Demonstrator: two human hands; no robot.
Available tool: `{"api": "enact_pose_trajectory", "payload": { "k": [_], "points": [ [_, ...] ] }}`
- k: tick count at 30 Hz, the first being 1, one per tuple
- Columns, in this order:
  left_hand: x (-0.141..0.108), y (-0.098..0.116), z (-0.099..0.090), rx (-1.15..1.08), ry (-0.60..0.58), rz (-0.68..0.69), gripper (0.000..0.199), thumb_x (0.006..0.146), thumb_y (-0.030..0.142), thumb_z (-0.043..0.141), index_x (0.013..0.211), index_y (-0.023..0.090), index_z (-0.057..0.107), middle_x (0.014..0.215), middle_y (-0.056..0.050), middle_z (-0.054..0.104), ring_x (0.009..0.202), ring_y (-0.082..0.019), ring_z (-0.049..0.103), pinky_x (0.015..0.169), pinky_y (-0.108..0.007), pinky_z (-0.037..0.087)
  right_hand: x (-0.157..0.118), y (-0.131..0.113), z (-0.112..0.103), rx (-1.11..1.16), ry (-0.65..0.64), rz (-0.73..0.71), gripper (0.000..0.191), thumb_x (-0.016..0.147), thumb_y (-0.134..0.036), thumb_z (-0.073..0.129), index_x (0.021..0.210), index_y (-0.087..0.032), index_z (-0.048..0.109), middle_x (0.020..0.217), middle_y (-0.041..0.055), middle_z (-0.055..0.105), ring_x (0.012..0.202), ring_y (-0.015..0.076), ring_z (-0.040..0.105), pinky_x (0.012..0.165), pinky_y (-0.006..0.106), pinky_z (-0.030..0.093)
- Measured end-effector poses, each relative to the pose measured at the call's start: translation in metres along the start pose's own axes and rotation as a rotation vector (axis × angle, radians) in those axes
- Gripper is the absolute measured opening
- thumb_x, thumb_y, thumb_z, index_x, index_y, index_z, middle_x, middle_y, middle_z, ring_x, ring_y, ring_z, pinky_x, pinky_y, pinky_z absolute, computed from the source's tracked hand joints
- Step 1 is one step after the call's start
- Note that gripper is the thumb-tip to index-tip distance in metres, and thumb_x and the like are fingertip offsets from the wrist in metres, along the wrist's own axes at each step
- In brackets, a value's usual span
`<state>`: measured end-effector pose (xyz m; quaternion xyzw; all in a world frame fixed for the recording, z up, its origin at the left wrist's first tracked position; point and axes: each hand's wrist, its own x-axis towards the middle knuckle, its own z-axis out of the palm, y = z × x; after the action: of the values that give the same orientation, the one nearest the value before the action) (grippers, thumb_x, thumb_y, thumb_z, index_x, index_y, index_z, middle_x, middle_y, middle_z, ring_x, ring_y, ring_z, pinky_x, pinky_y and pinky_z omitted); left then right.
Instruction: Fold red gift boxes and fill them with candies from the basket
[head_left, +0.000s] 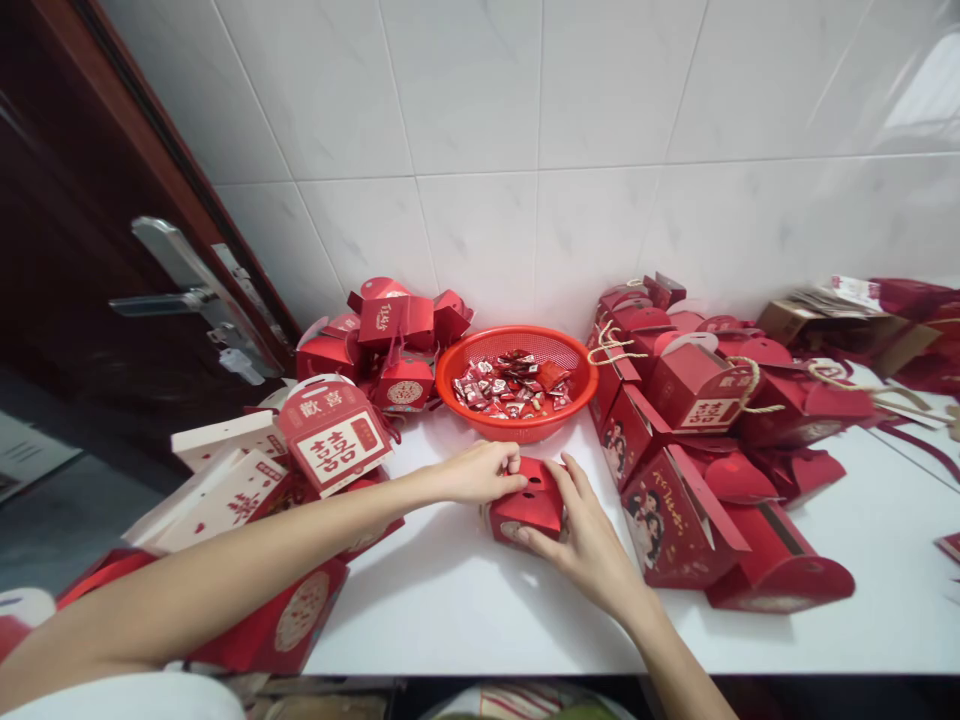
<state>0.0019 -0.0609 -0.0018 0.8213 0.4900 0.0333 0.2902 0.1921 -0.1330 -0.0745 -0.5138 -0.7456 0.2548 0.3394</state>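
Note:
A small red gift box (529, 508) stands on the white table, with round holes in its top flap and a pale round pattern on its front. Fingers curled, my left hand (487, 473) is at the box's top left edge; what it pinches, if anything, is hidden. My right hand (589, 525) grips the box's right side, thumb at the front and fingers at the back. Just behind the box sits a red plastic basket (517, 432) with many small wrapped sweets (510, 385) in it.
Red boxes (341, 440) and cream boxes (225, 490) crowd the left side. More red boxes (690, 510), some with rope handles, are stacked on the right. A tiled wall (480, 240) rises behind the white table (465, 610). A dark door (67, 150) with a metal handle is at left.

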Motion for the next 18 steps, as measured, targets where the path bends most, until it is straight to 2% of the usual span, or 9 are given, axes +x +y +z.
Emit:
{"api": "enact_pose_trajectory", "payload": {
  "k": [4,7,10,13,16,18],
  "points": [
    [0.001,-0.004,-0.014,-0.315,-0.203,-0.095,0.012,0.085,0.023,0.059,0.082,0.020,0.048,0.060,0.005,0.056,0.053,-0.013,0.055,0.054,-0.024,0.043,0.000,-0.006,-0.004,0.040,0.043,-0.052,0.067,0.080,-0.046,0.076,0.138,-0.023,0.051,0.135,0.0139,0.052,0.124,0.0293,0.058,0.102,0.040,0.052],
    [-0.006,0.005,-0.039,-0.447,-0.331,0.007,0.019,0.083,0.030,0.068,0.083,0.018,0.053,0.062,0.004,0.059,0.055,-0.011,0.055,0.057,-0.023,0.045,-0.009,-0.021,-0.022,0.021,0.112,-0.122,0.062,0.080,-0.042,0.077,0.136,-0.025,0.054,0.131,0.0123,0.055,0.119,0.0286,0.061,0.099,0.041,0.054],
    [-0.023,0.030,-0.070,-0.565,-0.411,0.202,0.026,0.085,0.039,0.072,0.090,0.016,0.060,0.075,0.000,0.063,0.068,-0.011,0.059,0.068,-0.025,0.050,-0.025,-0.041,-0.062,-0.020,0.208,-0.219,0.062,0.082,-0.037,0.076,0.138,-0.028,0.053,0.137,0.0109,0.052,0.125,0.0287,0.058,0.102,0.041,0.053],
    [-0.043,0.060,-0.093,-0.628,-0.390,0.334,0.028,0.087,0.039,0.072,0.102,0.016,0.065,0.092,-0.005,0.068,0.081,-0.014,0.063,0.078,-0.028,0.053,-0.038,-0.058,-0.117,-0.046,0.383,-0.262,0.061,0.080,-0.039,0.079,0.136,-0.032,0.056,0.137,0.0083,0.056,0.128,0.0300,0.056,0.104,0.043,0.052],
    [-0.059,0.082,-0.106,-0.521,-0.371,0.391,0.025,0.090,0.037,0.068,0.106,0.017,0.068,0.098,-0.006,0.070,0.087,-0.016,0.065,0.080,-0.028,0.054,-0.041,-0.062,-0.168,0.020,0.494,-0.133,0.064,0.076,-0.041,0.083,0.134,-0.033,0.059,0.129,0.0057,0.064,0.115,0.0276,0.065,0.096,0.041,0.057],
    [-0.066,0.088,-0.111,-0.398,-0.382,0.393,0.023,0.092,0.033,0.066,0.108,0.017,0.069,0.099,-0.006,0.071,0.091,-0.016,0.066,0.081,-0.026,0.054,-0.037,-0.056,-0.195,0.013,0.557,-0.071,0.064,0.075,-0.043,0.083,0.133,-0.031,0.059,0.127,0.0060,0.066,0.112,0.0263,0.067,0.094,0.039,0.058]
  ]
}}
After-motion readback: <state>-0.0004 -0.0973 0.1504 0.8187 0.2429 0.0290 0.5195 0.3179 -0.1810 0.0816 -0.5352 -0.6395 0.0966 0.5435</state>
